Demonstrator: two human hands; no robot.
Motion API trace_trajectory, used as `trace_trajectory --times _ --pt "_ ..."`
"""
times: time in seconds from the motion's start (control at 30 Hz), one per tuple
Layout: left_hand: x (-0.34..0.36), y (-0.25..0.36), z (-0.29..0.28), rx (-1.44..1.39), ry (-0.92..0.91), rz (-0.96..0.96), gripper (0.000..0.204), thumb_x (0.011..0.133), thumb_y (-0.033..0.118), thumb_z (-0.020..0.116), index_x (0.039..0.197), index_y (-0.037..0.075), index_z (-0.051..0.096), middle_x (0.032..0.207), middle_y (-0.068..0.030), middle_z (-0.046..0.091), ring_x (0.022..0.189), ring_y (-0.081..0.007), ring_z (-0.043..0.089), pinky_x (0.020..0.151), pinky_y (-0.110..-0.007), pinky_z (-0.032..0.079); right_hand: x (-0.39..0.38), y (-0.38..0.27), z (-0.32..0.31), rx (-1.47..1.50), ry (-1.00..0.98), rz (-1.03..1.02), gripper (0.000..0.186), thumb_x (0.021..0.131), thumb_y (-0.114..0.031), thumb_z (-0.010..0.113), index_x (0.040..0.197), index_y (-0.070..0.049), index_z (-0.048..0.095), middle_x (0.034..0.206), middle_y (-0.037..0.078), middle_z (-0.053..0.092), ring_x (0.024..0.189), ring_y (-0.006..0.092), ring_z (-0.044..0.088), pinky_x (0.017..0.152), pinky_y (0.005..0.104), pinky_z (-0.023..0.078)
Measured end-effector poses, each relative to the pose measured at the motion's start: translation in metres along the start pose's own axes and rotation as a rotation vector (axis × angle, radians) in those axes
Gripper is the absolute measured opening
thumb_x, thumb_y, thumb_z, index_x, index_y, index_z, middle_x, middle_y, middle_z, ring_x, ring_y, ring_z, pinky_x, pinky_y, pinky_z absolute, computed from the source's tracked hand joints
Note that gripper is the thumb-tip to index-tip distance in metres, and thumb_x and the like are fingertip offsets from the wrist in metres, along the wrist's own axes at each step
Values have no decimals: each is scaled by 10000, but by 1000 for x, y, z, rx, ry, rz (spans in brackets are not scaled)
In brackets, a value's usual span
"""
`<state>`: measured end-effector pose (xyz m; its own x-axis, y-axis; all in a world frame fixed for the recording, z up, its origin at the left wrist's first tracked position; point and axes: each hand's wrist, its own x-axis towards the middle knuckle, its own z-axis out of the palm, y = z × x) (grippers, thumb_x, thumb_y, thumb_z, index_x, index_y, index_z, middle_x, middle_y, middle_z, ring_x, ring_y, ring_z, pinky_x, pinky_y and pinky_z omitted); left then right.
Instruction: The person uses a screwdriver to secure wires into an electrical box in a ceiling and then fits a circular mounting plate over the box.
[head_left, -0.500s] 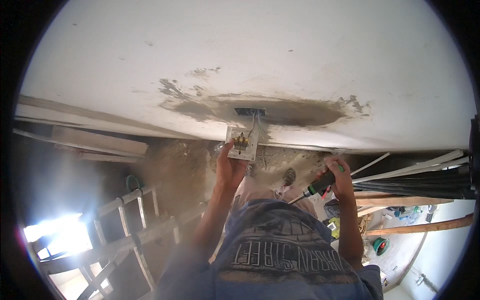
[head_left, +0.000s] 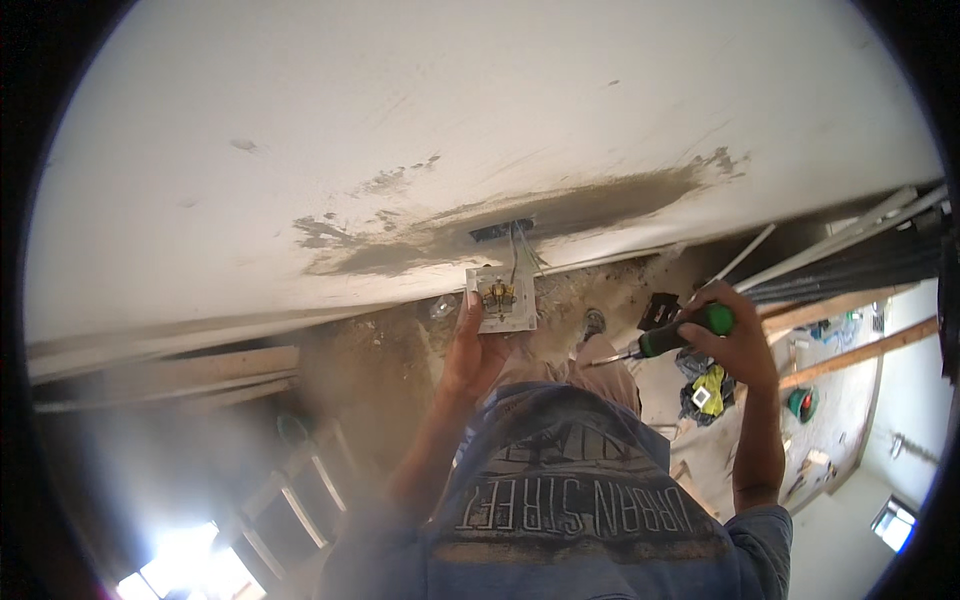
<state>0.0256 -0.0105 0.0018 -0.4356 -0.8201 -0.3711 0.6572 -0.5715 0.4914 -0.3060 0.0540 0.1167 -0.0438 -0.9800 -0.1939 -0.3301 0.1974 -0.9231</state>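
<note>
My left hand point(head_left: 470, 355) grips a square white wall socket plate point(head_left: 520, 318) by its left edge. The back faces up, with brass terminals showing in its middle. Thin wires point(head_left: 515, 252) run from the plate to a dark rectangular wall box point(head_left: 490, 233) set in the white wall. Off to the right, my right hand point(head_left: 738, 345) is closed around the black and green handle of a screwdriver point(head_left: 662, 340). Its metal shaft points left, over my leg and apart from the plate. Whether every wire is fastened at the terminals is too small to tell.
Brown plaster patching point(head_left: 610, 205) surrounds the wall box. Pale strips and black lengths point(head_left: 850, 265) lie at the right with wooden boards point(head_left: 860, 350). A yellow and black bag point(head_left: 708, 392) rests on the floor. A ladder-like frame point(head_left: 290, 510) stands at lower left.
The screwdriver and my right hand have shifted right, and the grip on the handle has changed. The plate sits slightly lower and farther right in view. The whole view has tilted.
</note>
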Motion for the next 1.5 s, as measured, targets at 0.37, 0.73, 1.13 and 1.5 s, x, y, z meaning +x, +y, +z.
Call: trace_trajectory --times 0.37,0.73,1.13,1.5 --pt "6 24 -8 114 -89 -75 474 1059 350 435 1415 49 349 1330 -163 551 1217 -336 581 1038 -540 517 -36 -103 61 -405 270 -598 445 669 -23 861 1051 -83 639 1119 194 672 928 281 713 710 354 588" --pt "6 14 -17 -115 -95 -75 378 1077 239 396 1407 56 375 1362 -142 528 1262 -310 544 1114 -571 436 -22 -99 86 -489 201 -535 435 689 -56 849 1061 -84 625 1134 142 666 934 279 709 708 352 597" --pt "8 16 -17 -45 -121 -53 399 1072 275 411 1397 47 371 1333 -161 553 1242 -324 562 1105 -561 451 -19 -100 87 -415 276 -467 394 731 -82 839 1054 -65 614 1102 140 675 953 247 707 743 331 592" --pt "15 18 -34 -25 -88 -172 479 1052 380 441 1390 41 411 1305 -177 573 1191 -337 597 971 -534 550 -79 -26 115 595 71 127 737 854 -310 739 1424 -7 382 733 81 601 561 135 590 493 268 466"
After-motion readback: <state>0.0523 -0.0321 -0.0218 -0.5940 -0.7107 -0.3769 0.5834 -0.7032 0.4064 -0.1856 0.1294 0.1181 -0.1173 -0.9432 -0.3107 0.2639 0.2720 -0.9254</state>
